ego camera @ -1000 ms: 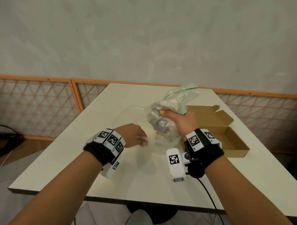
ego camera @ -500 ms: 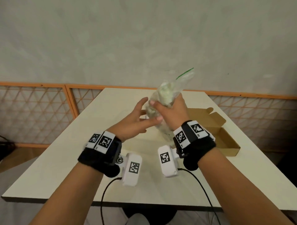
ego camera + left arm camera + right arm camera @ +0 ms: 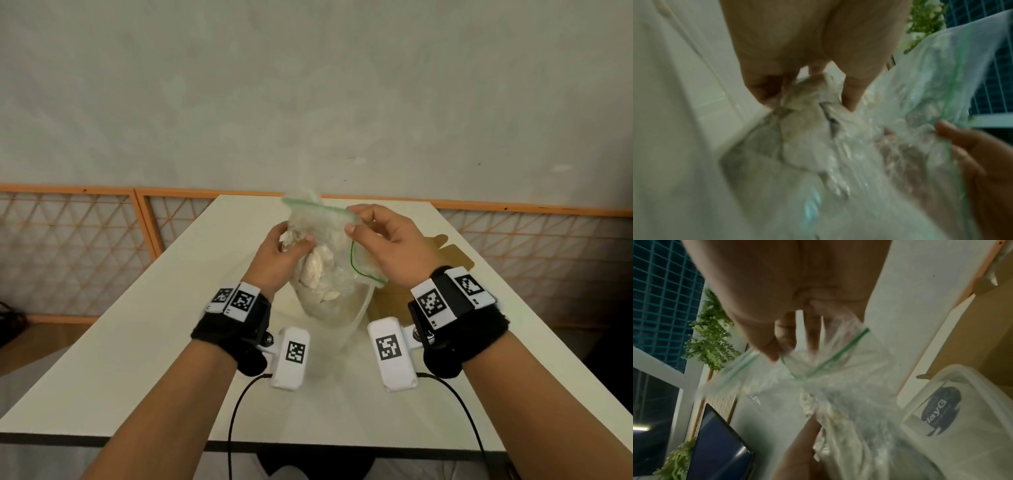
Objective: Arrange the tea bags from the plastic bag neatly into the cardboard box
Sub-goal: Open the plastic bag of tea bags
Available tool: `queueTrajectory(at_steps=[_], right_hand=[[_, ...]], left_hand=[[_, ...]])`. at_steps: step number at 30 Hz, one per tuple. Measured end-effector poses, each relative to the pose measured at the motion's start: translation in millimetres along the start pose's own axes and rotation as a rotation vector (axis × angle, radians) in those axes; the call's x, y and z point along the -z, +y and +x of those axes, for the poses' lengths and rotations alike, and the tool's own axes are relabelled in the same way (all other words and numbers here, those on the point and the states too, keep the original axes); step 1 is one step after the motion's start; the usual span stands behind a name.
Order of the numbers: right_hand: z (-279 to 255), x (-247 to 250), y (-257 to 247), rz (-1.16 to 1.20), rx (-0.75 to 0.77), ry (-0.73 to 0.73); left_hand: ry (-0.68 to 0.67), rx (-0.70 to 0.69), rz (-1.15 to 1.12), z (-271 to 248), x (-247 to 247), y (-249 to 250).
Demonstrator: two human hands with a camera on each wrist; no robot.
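A clear plastic zip bag (image 3: 323,246) with a green seal line hangs above the white table (image 3: 137,342), holding several whitish tea bags (image 3: 317,267). My left hand (image 3: 284,246) grips the bag's left side, its fingers squeezing tea bags (image 3: 807,116) through the plastic. My right hand (image 3: 370,233) pinches the bag's top edge at the green seal (image 3: 830,356). The brown cardboard box (image 3: 455,257) lies open on the table behind my right hand, mostly hidden by it.
A clear plastic tub (image 3: 363,311) stands on the table under the bag; its white rim and a dark label (image 3: 939,408) show in the right wrist view. An orange lattice railing (image 3: 85,253) runs behind the table, with a grey wall beyond.
The right hand let go of the bag's middle and moved up to pinch its top seal. The left hand closed on the bag's left side. The bag hangs more upright.
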State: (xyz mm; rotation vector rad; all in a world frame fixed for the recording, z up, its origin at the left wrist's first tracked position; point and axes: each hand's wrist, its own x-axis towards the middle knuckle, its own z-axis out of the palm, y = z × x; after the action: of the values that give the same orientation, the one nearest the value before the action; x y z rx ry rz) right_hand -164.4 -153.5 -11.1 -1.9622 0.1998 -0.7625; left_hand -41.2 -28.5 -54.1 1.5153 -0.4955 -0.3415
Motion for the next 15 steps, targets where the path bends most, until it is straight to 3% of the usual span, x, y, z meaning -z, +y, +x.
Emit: queueTrajectory(at_steps=[3,5,6,9,11,15], right_hand=[[4,1,-1,0.034,-0.052,0.115],[3,4,2,-0.016,-0.099,0.136],[4,7,6,-0.051,-0.126,0.157],[6,14,24,-0.057,-0.218,0.246],[4,14,32,-0.003,-0.277,0.271],[-7,10,36,0.171,-0.415,0.195]], left_hand=[[0.258,-0.127,0.357,-4,1,-6],[0.277,-0.266,0.568,-18,7,-10],[0.206,-0.282,0.649,-24,9,-13],[-0.211,-0.099,0.905,-38,18,-20],[-0.42,-0.038,1.018,-39,20,-25],[-0.659,0.016,0.808,-24,22,-17]])
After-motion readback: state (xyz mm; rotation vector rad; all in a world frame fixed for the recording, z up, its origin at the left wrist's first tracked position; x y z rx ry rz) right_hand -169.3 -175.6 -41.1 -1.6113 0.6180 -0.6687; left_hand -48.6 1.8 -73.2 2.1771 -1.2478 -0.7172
